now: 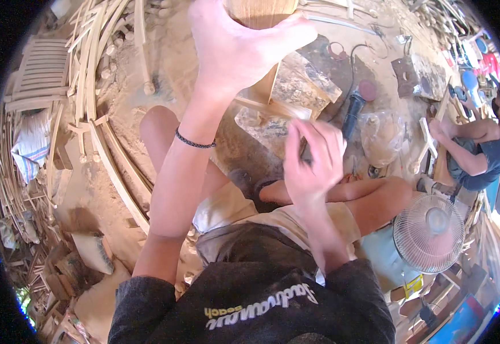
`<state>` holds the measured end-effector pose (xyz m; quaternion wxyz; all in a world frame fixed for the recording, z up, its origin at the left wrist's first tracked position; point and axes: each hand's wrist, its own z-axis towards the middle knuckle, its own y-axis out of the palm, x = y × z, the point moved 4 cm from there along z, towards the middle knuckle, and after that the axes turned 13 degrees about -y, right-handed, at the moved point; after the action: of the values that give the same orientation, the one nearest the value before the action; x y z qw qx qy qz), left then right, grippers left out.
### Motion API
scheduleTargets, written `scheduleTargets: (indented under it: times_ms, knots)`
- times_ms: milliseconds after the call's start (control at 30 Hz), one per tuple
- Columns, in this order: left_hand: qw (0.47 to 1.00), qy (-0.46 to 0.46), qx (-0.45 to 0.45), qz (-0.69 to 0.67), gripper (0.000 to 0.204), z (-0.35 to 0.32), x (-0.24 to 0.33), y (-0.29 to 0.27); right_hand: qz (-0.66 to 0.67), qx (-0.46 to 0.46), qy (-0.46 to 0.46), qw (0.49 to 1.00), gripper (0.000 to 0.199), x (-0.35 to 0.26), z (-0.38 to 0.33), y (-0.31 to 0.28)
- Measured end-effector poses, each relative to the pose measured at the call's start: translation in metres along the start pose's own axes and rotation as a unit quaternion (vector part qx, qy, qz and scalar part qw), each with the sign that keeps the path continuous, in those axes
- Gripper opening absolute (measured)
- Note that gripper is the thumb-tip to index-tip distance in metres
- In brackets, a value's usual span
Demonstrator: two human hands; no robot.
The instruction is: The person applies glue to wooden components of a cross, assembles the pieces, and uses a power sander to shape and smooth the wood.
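Note:
At the top of the head view my left hand [238, 43] is closed round a light-brown wooden piece [264, 12]. Its lower part [266, 86] drops below the hand and meets a narrow crosspiece [284, 109]. My right hand [317, 160] is near the end of that crosspiece, fingers curled in and slightly blurred. Something greyish shows between thumb and fingers, too small to name. Under the wood lies a worn, stained board [307, 80]. Just right of it rests a dark-blue power tool [353, 112] with a reddish disc and a cable.
A clear plastic bag [381, 135] and a round fan [428, 234] are on my right. Beyond them another person [479, 143] sits working with wood. Long curved wooden strips [115, 166], a slatted panel [40, 69] and a striped sack [32, 143] lie to the left.

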<state>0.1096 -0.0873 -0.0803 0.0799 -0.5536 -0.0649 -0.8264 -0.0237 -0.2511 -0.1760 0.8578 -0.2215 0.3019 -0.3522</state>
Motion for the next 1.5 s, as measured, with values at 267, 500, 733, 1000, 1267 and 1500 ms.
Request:
scheduleTargets:
  times_ms: [267, 500, 733, 1000, 1267, 1500]
  knots:
    - [0.996, 0.050, 0.034, 0.067, 0.022, -0.005, 0.003, 0.011, -0.143, -0.064, 0.046, 0.987, 0.067, 0.003, -0.010, 0.014]
    - [0.998, 0.015, 0.036, 0.042, 0.026, -0.013, 0.002, 0.022, -0.126, -0.219, 0.066, 0.965, 0.073, 0.000, 0.004, 0.027]
    - [0.987, 0.032, 0.149, 0.058, 0.027, -0.019, -0.005, 0.027, -0.195, -0.108, 0.095, 0.970, 0.078, 0.056, -0.004, -0.017]
    - [0.996, -0.020, 0.086, 0.032, 0.015, -0.005, -0.010, 0.007, 0.072, -0.154, 0.360, 0.917, 0.052, 0.178, -0.125, 0.059]
    - [0.995, -0.007, 0.096, 0.009, 0.014, -0.016, -0.005, 0.005, 0.164, 0.099, 0.420, 0.887, 0.034, 0.222, -0.178, 0.082]
    - [0.998, -0.014, 0.055, -0.009, 0.009, -0.018, -0.004, 0.022, 0.017, 0.576, 0.499, 0.647, 0.031, 0.355, -0.309, 0.008]
